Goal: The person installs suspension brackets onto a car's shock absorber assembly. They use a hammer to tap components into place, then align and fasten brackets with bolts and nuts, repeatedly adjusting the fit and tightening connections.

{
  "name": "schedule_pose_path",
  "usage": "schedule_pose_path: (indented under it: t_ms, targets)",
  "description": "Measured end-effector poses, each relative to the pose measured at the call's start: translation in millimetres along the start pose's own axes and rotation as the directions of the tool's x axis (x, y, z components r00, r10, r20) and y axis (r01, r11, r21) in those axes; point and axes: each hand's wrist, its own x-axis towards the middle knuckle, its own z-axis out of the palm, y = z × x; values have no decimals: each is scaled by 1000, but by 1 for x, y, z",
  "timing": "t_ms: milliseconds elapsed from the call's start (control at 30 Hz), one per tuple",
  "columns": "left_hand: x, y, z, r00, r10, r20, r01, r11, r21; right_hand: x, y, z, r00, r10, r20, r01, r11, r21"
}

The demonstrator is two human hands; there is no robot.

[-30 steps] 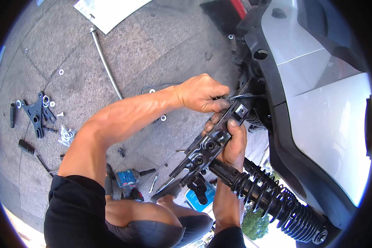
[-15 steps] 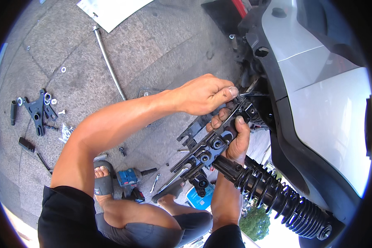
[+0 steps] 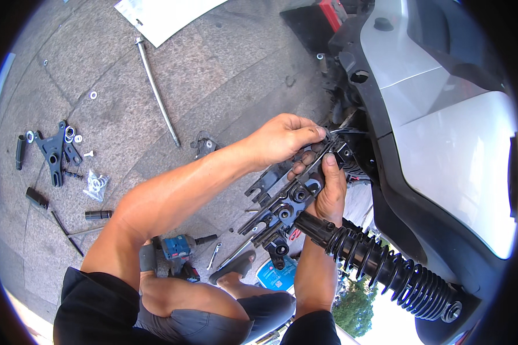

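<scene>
My right hand (image 3: pixel 331 192) is wrapped round a long black metal bracket (image 3: pixel 284 211) with round bushings, its thumb on top and fingertips showing on the far side. At the bracket's upper end, the closed fingers of my left hand (image 3: pixel 286 138) pinch at a spot beside a thin dark cable (image 3: pixel 351 131). What lies between those fingertips is too small and covered to make out. Below the bracket, a black coil-spring shock absorber (image 3: pixel 380 265) slants down to the right, past my right forearm. The silver-white body panel (image 3: pixel 460 167) of a scooter or motorcycle stands close on the right.
On the paving lie a long steel axle bolt (image 3: pixel 156 92), a three-armed black bracket (image 3: pixel 53 152) among washers, a small bag of rings (image 3: pixel 96 185), a socket (image 3: pixel 98 215) and a blue power tool (image 3: pixel 177 247). A blue-labelled container (image 3: pixel 276 274) stands by my foot.
My left hand has shifted slightly left and down, still pinching at the bracket's end. My left arm has moved, uncovering the socket and more of the bag. My right hand keeps its grip.
</scene>
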Motion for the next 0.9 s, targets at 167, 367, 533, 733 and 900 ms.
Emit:
schedule_pose_path:
  t_ms: [167,367,533,733,900]
  targets:
    - [0,-10,3,999,22,-33,-25,993,-113,2,0,-5,999,21,48,-18,997,-70]
    - [0,-16,6,998,22,-65,-29,993,-112,1,-2,-7,999,24,26,-20,991,-136]
    - [-1,-22,8,995,68,-79,-79,986,-148,0,-2,-5,1000,-13,-14,11,989,-148]
    - [2,-31,7,994,100,-33,-105,940,-324,-2,1,-4,1000,-29,1,29,989,-143]
    - [4,-35,9,996,75,-42,-86,918,-388,1,8,-5,995,-68,-75,60,992,-111]
